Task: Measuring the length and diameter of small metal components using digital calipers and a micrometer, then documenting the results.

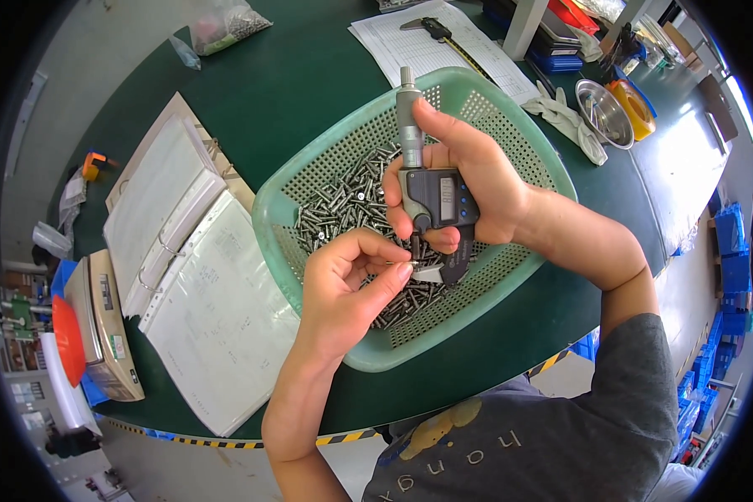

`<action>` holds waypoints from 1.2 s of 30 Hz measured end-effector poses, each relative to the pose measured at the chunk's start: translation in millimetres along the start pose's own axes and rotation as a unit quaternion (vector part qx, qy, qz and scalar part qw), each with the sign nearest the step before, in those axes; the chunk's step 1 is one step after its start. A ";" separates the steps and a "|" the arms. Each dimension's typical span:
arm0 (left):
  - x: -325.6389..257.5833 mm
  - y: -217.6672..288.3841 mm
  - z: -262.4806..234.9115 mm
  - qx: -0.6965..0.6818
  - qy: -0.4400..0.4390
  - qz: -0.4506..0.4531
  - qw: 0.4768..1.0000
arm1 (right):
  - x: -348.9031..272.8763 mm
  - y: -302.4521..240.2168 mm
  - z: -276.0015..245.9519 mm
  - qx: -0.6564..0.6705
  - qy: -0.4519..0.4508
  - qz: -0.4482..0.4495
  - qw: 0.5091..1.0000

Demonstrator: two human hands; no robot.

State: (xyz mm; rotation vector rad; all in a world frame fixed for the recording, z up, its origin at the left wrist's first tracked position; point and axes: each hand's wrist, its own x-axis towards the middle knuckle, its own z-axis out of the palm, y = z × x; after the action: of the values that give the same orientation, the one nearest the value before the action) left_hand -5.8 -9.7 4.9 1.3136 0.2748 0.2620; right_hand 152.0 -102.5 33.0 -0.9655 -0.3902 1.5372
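Note:
My right hand (468, 180) grips a grey digital micrometer (431, 197) upright over a green perforated plastic basket (309, 176), thumb resting near its metal barrel. Beside the micrometer's jaw, my left hand (343, 289) pinches a small metal screw (400, 265) between thumb and forefinger. The screw sits at the jaw opening, mostly hidden by my fingertips. Several small metal screws (343, 205) lie heaped in the basket under both hands.
An open ring binder (184, 276) with paper sheets lies left of the basket on the dark green table (276, 92). A scale (105, 335) stands at far left. Behind are a printed sheet with a caliper (431, 29), white gloves (569, 117), a metal bowl (604, 113) and a bag of parts (226, 25).

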 end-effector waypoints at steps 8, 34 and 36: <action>0.3 2.1 2.6 -0.018 0.003 -0.035 0.999 | 2.1 1.3 -1.2 -0.011 0.011 -0.016 1.000; 4.0 1.3 1.8 -0.023 0.072 -0.014 0.997 | 1.1 -4.2 -3.1 0.032 0.052 -0.067 0.996; 2.9 1.1 1.1 -0.020 0.067 -0.019 0.997 | 2.4 -3.4 -6.1 0.034 0.042 -0.069 0.996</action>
State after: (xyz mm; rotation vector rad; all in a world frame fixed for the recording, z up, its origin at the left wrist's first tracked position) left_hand -2.7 -9.5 6.1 1.2530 0.4053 0.3230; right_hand 159.1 -101.2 30.9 -0.9270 -0.3372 1.3717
